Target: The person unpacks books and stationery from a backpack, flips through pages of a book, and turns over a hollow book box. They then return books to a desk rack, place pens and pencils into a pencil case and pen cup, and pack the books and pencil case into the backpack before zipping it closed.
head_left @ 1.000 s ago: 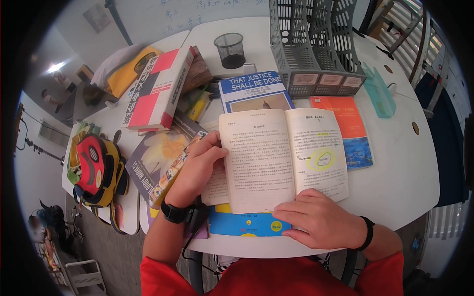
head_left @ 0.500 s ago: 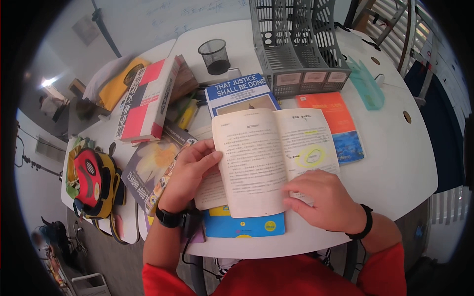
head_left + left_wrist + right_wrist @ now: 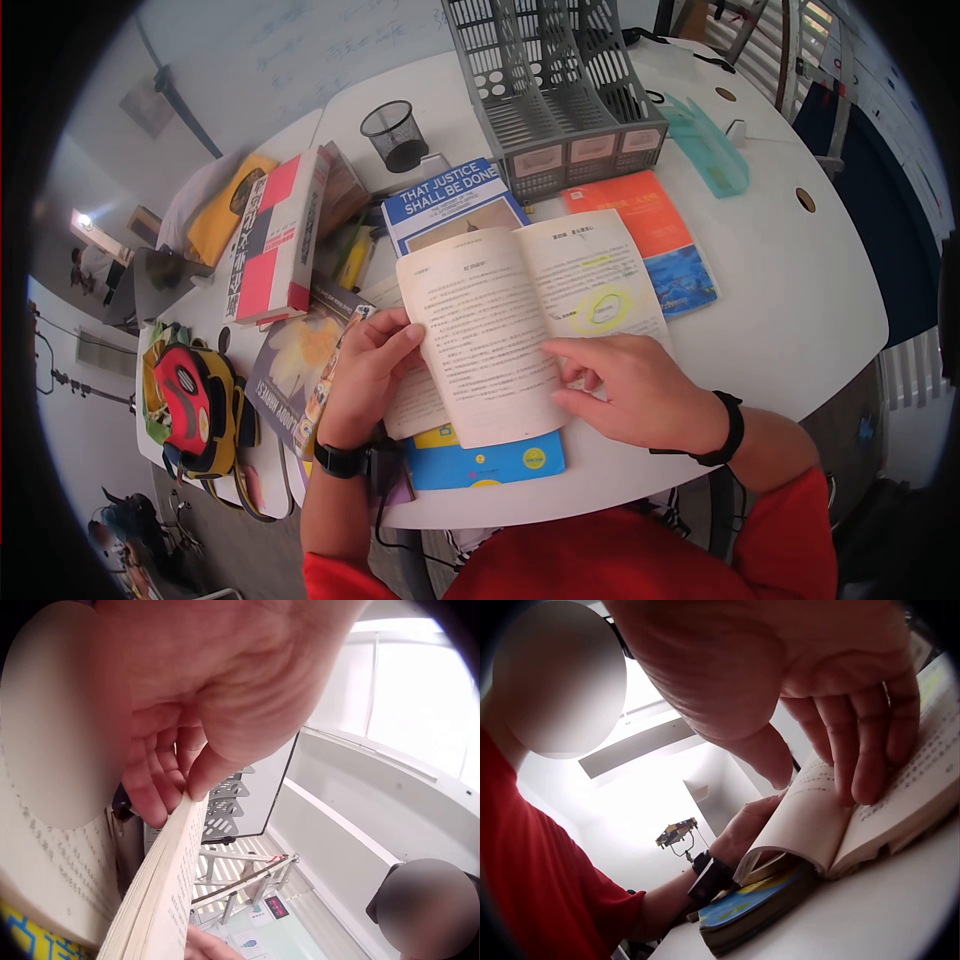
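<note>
An open paperback book [image 3: 480, 340] of printed text lies spread before me, one passage on its right page circled in yellow. My left hand [image 3: 368, 378] pinches the outer edge of its raised left pages between thumb and fingers; the left wrist view shows the thumb [image 3: 214, 774] on the page edge. My right hand [image 3: 645, 395] is over the lower right page, near the centre fold. In the right wrist view its fingers [image 3: 866, 754] reach down to the page, with the thumb apart. A blue and yellow book [image 3: 490, 462] lies underneath.
Behind the open book are a blue-covered book [image 3: 455, 200] and an orange and blue book [image 3: 640, 235]. A grey file rack [image 3: 575, 130] and mesh cup [image 3: 395, 135] stand farther back. To the left are a thick red and white book [image 3: 280, 235] and a red and yellow bag [image 3: 195, 410].
My right hand has moved from the right page's lower edge up and inward toward the fold. My left hand keeps its pinch on the left pages. The head view has shifted.
</note>
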Tool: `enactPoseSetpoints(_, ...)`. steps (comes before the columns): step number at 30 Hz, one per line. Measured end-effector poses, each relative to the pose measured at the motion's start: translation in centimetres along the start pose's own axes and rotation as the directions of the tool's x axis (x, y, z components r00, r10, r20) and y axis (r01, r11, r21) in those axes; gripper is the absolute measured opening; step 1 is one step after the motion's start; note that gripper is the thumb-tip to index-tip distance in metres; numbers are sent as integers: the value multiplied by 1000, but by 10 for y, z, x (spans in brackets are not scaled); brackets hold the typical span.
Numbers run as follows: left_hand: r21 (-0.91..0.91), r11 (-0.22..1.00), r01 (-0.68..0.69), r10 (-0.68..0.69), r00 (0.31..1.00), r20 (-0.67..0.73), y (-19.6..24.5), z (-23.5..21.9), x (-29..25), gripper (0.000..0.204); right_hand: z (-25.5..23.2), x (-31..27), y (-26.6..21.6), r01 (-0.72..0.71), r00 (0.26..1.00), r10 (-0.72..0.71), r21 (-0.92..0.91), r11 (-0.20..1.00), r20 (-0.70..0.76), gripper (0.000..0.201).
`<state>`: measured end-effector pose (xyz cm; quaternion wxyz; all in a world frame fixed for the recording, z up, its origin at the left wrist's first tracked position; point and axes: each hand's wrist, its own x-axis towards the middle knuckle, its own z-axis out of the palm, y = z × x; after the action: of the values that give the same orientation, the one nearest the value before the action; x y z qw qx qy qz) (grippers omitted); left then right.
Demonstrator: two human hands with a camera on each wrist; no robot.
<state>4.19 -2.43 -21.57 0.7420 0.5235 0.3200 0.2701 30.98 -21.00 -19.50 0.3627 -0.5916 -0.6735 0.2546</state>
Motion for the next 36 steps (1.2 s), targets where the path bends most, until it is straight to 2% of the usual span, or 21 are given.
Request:
enactPoseSetpoints(4, 18, 1000, -9, 9, 1000, 1, -2, -1, 1, 22, -1, 0, 1, 4, 1000, -4, -17, 1000, 20, 49)
enactPoseSetpoints(7, 10, 1000, -15, 15, 1000, -8, -3, -1, 1, 22, 0, 0, 1, -10, 1000, 11, -17, 1000, 21, 49)
enactPoseSetpoints(14, -25, 1000, -19, 19, 1000, 14, -3, -2, 2, 24, -1, 0, 0, 12, 1000, -12, -26, 1000, 14, 48)
enactPoseSetpoints(16, -36, 999, -17, 18, 1000, 16, -4, -2, 2, 25, 0, 1, -1, 9, 1000, -9, -6, 1000, 16, 41)
enactPoseSetpoints(22, 2, 1000, -11, 11, 999, -31, -3, -4, 0, 24, 1, 1, -1, -16, 1000, 16, 18, 1000, 18, 40)
enactPoseSetpoints(24, -2, 1000, -15, 15, 1000, 10, -3, -4, 1, 24, 0, 2, -1, -12, 999, 12, 18, 1000, 31, 41)
enactPoseSetpoints(36, 0, 1000, -1, 1, 1000, 10, -2, -4, 1, 27, 2, 2, -1, -42, 999, 41, 16, 999, 36, 45)
